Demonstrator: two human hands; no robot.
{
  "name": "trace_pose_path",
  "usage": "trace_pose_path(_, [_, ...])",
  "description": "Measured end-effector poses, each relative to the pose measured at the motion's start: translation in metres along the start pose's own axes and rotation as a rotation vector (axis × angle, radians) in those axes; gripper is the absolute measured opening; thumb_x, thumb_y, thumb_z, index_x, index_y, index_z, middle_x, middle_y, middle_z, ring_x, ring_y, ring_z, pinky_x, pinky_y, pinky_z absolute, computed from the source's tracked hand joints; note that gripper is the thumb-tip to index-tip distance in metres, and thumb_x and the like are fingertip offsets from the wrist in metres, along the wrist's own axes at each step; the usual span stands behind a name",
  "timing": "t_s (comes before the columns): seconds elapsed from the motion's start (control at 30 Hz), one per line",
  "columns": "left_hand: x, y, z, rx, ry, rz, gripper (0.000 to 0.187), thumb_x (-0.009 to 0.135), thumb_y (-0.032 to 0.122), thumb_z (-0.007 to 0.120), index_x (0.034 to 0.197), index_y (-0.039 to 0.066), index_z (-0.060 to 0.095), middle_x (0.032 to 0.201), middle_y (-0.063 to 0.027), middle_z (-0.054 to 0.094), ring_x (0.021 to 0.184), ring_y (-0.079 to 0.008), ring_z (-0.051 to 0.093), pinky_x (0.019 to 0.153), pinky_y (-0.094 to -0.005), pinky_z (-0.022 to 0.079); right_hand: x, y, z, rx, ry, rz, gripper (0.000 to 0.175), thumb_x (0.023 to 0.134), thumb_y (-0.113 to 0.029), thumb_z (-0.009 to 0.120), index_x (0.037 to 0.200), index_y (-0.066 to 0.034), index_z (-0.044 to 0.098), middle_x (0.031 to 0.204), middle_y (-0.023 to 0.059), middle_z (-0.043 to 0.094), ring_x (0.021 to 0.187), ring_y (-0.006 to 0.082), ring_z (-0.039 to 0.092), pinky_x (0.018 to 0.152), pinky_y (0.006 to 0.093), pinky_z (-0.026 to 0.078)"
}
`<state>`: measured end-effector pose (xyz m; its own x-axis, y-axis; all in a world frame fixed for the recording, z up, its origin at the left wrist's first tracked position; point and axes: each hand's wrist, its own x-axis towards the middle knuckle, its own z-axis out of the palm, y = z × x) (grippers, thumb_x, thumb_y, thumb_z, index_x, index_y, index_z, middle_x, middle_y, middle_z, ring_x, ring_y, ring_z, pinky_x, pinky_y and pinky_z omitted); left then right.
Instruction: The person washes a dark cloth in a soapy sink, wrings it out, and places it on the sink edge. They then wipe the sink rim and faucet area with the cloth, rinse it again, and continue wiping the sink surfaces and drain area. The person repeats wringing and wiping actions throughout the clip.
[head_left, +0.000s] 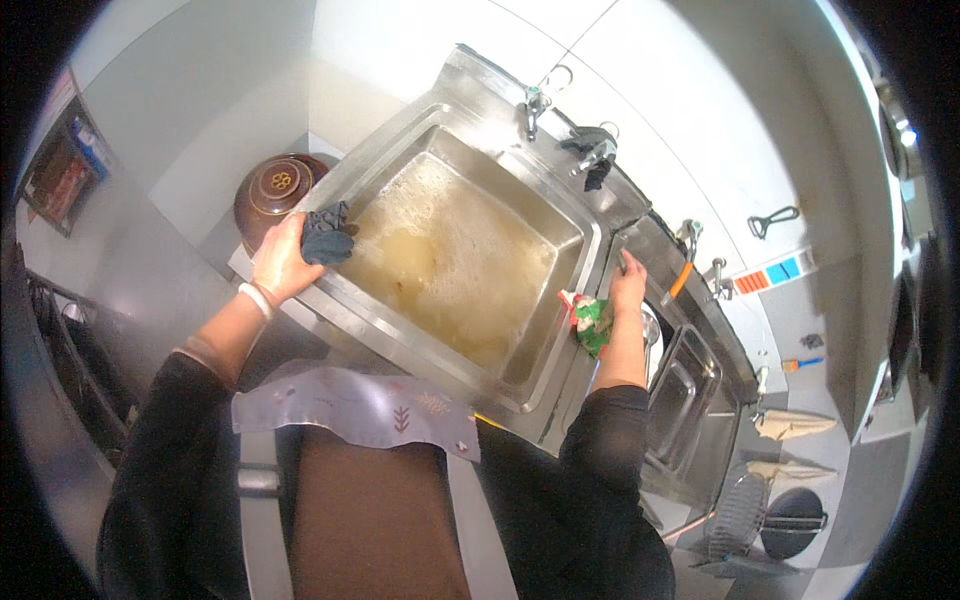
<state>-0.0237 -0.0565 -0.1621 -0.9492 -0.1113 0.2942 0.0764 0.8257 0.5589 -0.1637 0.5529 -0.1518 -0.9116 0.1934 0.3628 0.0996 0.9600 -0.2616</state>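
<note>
A stainless steel sink basin (457, 262) lies before me with cloudy, yellowish, foamy water in it. My left hand (285, 255) grips a dark patterned cloth (327, 234) over the basin's left edge. At the right rim is my right hand (628, 281), its fingers bent; whether something small is between them I cannot tell. Beside that wrist lies a crumpled green and red plastic packet (592, 324), on the ledge between the sinks. Behind the basin stands a faucet (533, 112), and a second faucet (598, 159) has a black cloth (587, 141) draped at it.
A brown lidded ceramic pot (262, 196) stands left of the sink. To the right, a metal tray (679, 397) is in the neighbouring sink area, near an orange hose (681, 279). A peeler (774, 222), a brush (802, 364) and a dark pan (793, 523) hang on the wall.
</note>
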Motion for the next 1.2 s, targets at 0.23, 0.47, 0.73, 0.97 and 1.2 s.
trace_pose_path(0.23, [-0.002,-0.002,0.005,0.014,0.064,0.026,0.065,0.059,0.015,0.076,0.117,0.0,0.052,0.107,-0.0222,0.061,0.101,-0.0422,0.058,0.088,-0.0474,0.047,0.018,0.038,0.047,-0.213,-0.302,-0.006,0.052,0.086,-0.025,0.062,0.135,-0.0096,0.055,0.137,0.0209,0.052,0.131,0.0351,0.044,0.111,0.0412,0.035])
trace_pose_path(0.47, [0.0,-0.001,0.004,0.047,-0.059,-0.081,0.075,0.063,0.022,0.08,0.127,0.0,0.048,0.115,-0.0228,0.06,0.11,-0.0405,0.056,0.096,-0.0454,0.045,0.022,0.028,0.032,-0.013,-0.31,0.046,0.072,0.085,-0.043,0.065,0.143,-0.0064,0.044,0.143,0.02,0.048,0.135,0.0354,0.042,0.113,0.0432,0.033])
trace_pose_path(0.73, [0.0,0.003,0.001,0.01,-0.047,-0.04,0.068,0.065,0.021,0.079,0.123,-0.001,0.049,0.11,-0.0242,0.062,0.107,-0.0418,0.058,0.093,-0.0457,0.046,-0.029,-0.073,-0.012,0.181,-0.041,-0.141,0.052,0.089,-0.032,0.064,0.13,-0.0025,0.055,0.129,0.0239,0.056,0.123,0.0385,0.052,0.105,0.0444,0.041])
trace_pose_path(0.97, [0.005,0.054,0.006,-0.318,-0.08,-0.185,0.067,0.068,0.03,0.082,0.113,0.0,0.043,0.103,-0.0263,0.063,0.1,-0.0378,0.064,0.085,-0.0448,0.051,-0.152,-0.26,-0.025,0.746,-0.891,-0.355,0.057,0.092,-0.036,0.062,0.139,-0.0046,0.049,0.118,0.0148,0.065,0.109,0.0241,0.062,0.096,0.0358,0.048])
trace_pose_path(1.2, [-0.013,0.119,0.007,-0.948,-0.532,0.049,0.057,0.087,0.02,0.069,0.132,0.002,0.041,0.125,-0.0165,0.056,0.12,-0.0232,0.053,0.1,-0.0356,0.043,-0.202,-0.311,-0.004,1.637,-0.504,0.261,0.054,0.093,-0.03,0.065,0.132,0.0006,0.044,0.12,0.0129,0.058,0.109,0.0213,0.058,0.093,0.0342,0.048])
